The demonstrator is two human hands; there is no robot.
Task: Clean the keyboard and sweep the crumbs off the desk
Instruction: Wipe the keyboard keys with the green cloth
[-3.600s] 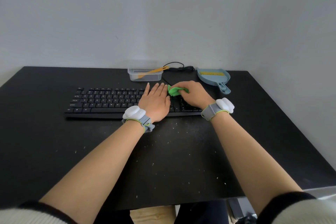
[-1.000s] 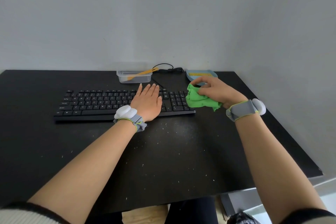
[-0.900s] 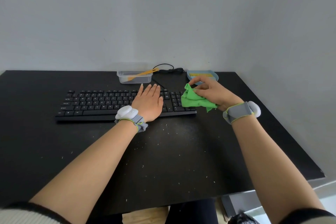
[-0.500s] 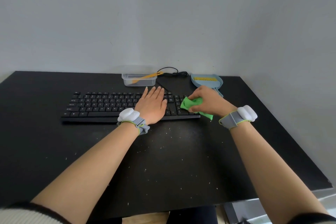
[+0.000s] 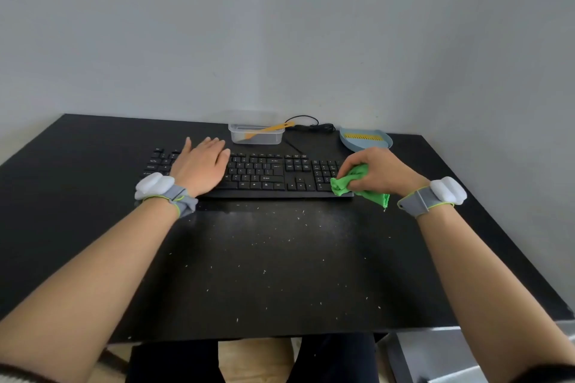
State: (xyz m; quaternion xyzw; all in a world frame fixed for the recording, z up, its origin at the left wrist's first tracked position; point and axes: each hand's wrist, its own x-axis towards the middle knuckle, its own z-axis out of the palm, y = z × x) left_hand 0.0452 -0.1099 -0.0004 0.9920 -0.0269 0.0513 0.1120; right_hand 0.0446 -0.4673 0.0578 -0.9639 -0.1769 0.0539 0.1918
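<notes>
A black keyboard (image 5: 264, 174) lies across the back half of the black desk (image 5: 93, 227). My left hand (image 5: 200, 165) rests flat on the keyboard's left part, fingers straight. My right hand (image 5: 378, 172) grips a bunched green cloth (image 5: 348, 182) and presses it on the keyboard's right end, at the number pad's front corner. A tail of the cloth hangs onto the desk under my wrist. Small pale crumbs (image 5: 264, 270) are scattered over the desk in front of the keyboard.
A clear plastic tub (image 5: 256, 134) with a yellow brush (image 5: 269, 128) in it stands behind the keyboard. A blue dustpan (image 5: 365, 140) lies at the back right, and the keyboard's black cable (image 5: 308, 124) coils by the wall. The wall is close on the right.
My right hand brought the lifted cloth down onto the keyboard's right end. My left hand slid from the keyboard's middle to its left part.
</notes>
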